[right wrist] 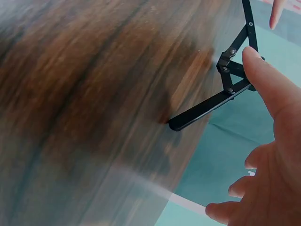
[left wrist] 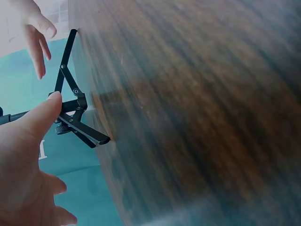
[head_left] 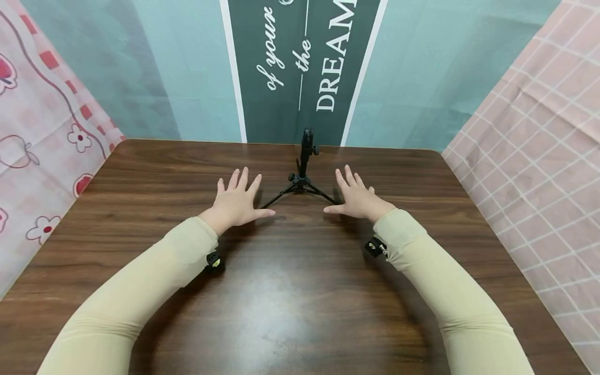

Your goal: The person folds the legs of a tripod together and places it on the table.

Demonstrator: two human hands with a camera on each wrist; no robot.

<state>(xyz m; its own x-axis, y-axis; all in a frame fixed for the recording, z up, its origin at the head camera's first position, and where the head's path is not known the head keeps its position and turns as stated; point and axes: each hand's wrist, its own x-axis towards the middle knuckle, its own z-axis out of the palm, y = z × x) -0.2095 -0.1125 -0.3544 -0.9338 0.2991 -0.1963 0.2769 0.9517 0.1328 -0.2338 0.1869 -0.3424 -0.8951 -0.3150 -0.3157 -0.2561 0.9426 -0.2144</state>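
A small black tripod (head_left: pixel 303 161) stands upright near the far edge of the wooden table, its legs spread. To its left my left hand (head_left: pixel 236 203) hovers over the tabletop with fingers straight and splayed, the thumb pointing toward the tripod. My right hand (head_left: pixel 357 199) is on the other side in a like pose, holding nothing. In the left wrist view the thumb overlaps the tripod legs (left wrist: pixel 84 129); contact cannot be told. The right wrist view has a tripod leg (right wrist: pixel 202 109) resting on the wood, with my right thumb in front of the leg joints.
The brown wooden table (head_left: pixel 281 291) spreads under both arms. Behind it hangs a teal cloth (head_left: pixel 197 67) with a dark lettered panel. A pink patterned cloth (head_left: pixel 42 135) borders the left side, and a pink checked cloth (head_left: pixel 539 156) the right.
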